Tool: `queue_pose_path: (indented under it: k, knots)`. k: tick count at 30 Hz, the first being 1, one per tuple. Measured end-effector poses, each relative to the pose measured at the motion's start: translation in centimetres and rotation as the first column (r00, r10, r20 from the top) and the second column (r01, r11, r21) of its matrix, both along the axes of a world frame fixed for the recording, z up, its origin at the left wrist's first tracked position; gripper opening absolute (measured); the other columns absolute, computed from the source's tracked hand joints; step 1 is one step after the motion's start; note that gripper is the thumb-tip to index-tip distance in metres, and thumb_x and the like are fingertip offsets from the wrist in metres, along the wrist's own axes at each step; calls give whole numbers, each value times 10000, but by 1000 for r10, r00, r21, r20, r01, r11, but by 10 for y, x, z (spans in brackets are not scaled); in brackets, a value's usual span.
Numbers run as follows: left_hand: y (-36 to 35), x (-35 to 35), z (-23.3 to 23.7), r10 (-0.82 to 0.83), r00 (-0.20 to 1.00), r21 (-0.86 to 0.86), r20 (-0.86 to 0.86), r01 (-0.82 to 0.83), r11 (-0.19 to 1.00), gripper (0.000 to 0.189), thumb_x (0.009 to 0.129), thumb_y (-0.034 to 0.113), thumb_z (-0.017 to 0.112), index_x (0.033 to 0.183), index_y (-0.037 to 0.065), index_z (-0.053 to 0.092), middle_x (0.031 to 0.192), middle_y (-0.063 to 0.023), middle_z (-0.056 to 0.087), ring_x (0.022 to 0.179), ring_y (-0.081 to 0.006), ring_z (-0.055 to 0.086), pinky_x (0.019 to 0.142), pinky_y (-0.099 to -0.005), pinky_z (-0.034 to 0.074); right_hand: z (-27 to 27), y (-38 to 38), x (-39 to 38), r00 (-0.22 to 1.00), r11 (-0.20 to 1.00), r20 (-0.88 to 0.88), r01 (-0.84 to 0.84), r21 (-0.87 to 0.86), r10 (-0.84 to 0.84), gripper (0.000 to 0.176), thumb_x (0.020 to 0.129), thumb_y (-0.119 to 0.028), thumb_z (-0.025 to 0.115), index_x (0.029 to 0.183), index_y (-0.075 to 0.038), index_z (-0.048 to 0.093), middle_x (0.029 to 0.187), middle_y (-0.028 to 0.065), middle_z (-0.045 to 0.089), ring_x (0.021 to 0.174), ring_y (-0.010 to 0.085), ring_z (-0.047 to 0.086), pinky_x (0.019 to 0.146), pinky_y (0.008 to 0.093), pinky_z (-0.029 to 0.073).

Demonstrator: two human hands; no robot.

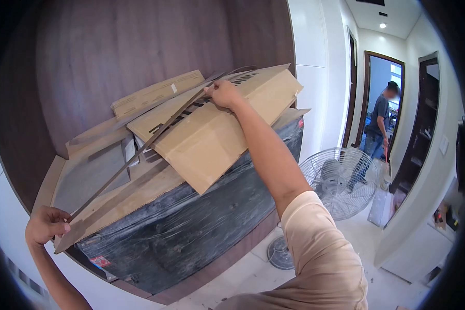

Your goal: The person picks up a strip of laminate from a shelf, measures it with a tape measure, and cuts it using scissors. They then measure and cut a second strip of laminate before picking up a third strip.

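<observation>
- Head view: a long thin strip (134, 155) runs diagonally from near left to far centre. It lies across cardboard boxes (217, 139) stacked on a black film-wrapped block (191, 227).
- Left hand (46, 225): clenched around the strip's near end, beside a flat board's corner.
- Right hand (223, 94): fingers curled down onto the far end, atop the upper box. Cannot tell whether it grips or only presses.
- Judgement: the strip looks light and slender, likely to flex mid-span. Best supported at both ends.
- Right: floor fan (341, 181). Another person (380, 124) stands in the far doorway.
</observation>
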State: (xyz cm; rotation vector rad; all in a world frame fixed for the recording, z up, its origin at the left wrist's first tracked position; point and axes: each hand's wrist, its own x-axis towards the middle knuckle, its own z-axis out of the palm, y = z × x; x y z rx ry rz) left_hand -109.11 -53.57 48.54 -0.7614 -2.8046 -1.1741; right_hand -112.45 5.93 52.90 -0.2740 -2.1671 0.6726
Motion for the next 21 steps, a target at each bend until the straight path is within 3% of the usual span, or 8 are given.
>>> queue_pose_path:
  k: [2,6,9,13,15,17,19,21]
  knots:
    - [12,-4,4,-39,999,-7,36,39,999,536,594,245,831,960,-113,673,635,-59,622,532,-127,573,507,-263,438,-2,2,-3,1000,999,-4,7,-31,-7,604,878,-425,602,1241,56,558,1224,256,587,1182,349,552,985,412,435]
    - [39,-2,13,9,997,-65,-75,-14,998,514,627,239,819,977,-103,660,654,-40,604,548,-119,558,513,-268,429,-3,6,2,998,989,-33,-50,-140,46,620,876,-408,617,1240,89,544,1256,283,557,1202,361,535,998,410,428]
    - [58,-15,14,53,981,-16,-188,-57,998,515,663,279,792,996,-87,650,681,-28,571,577,-111,530,527,-282,421,-16,25,-22,974,985,-219,16,-169,-53,578,870,-379,637,1203,89,571,1199,286,591,1156,376,564,967,417,447]
    - [86,-30,21,80,958,-54,-275,-98,994,498,728,272,749,1052,-90,639,693,-55,578,597,-136,542,563,-307,439,-13,22,-14,936,993,-342,55,-102,-87,511,876,-312,658,1168,102,586,1060,233,663,950,315,655,839,371,508]
    - [94,-45,14,160,912,-38,-379,-188,982,489,770,246,720,1104,-97,625,708,-78,588,610,-153,556,585,-320,448,-7,33,-20,871,974,-487,-155,-168,55,446,881,-263,663,1168,70,588,977,149,676,782,204,645,695,322,526]
    - [96,-66,14,127,910,-63,-394,-165,984,486,786,170,702,1164,-113,588,751,-93,608,623,-156,565,593,-322,457,9,-1,22,792,898,-581,-378,-225,187,414,879,-227,674,1178,43,580,923,85,662,668,116,583,590,255,492]
    - [101,-91,13,138,880,-116,-454,-212,970,507,805,178,701,1197,-113,567,793,-126,633,648,-171,591,619,-332,472,23,-17,51,759,908,-610,-391,-149,227,406,881,-217,676,1188,29,580,952,86,672,655,107,582,590,230,483]
    - [105,-118,8,143,906,-87,-399,-193,977,542,817,269,706,1190,-101,575,1041,-262,660,1024,-351,636,882,-396,479,33,-42,86,725,888,-638,-439,-137,260,406,885,-224,675,1197,16,577,983,75,678,636,85,567,579,208,466]
